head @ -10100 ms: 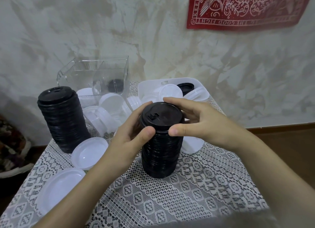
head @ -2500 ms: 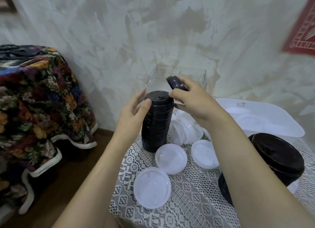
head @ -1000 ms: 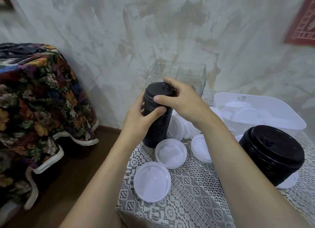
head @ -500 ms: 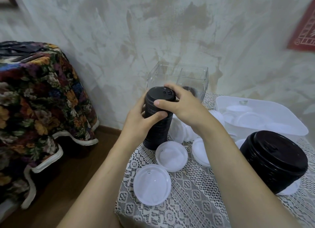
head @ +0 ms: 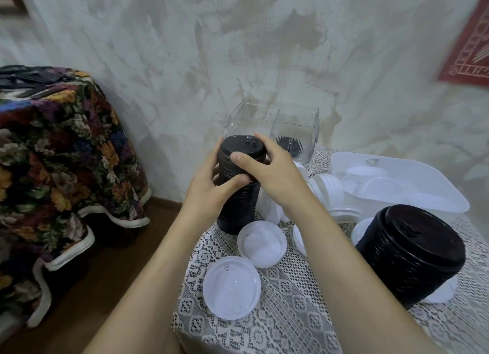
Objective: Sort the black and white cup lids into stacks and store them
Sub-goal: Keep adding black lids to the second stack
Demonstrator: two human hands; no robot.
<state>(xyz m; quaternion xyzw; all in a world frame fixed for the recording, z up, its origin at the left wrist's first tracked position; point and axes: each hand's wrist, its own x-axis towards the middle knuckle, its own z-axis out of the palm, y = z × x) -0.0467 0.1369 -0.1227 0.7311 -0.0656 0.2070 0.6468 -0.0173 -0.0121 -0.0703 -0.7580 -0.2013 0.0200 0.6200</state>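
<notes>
You are gripping the black lid stack (head: 238,210): left hand (head: 209,185) wrapping its side, right hand (head: 275,172) curling over the top rim. Squaring-up step, probably. Clear container (head: 272,123) standing just beyond your right hand; lifting the stack in is calling for a firm, upright carry.

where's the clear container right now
Head view, centre: the clear container stands just behind the tall black lid stack, left of the white tub.
</notes>
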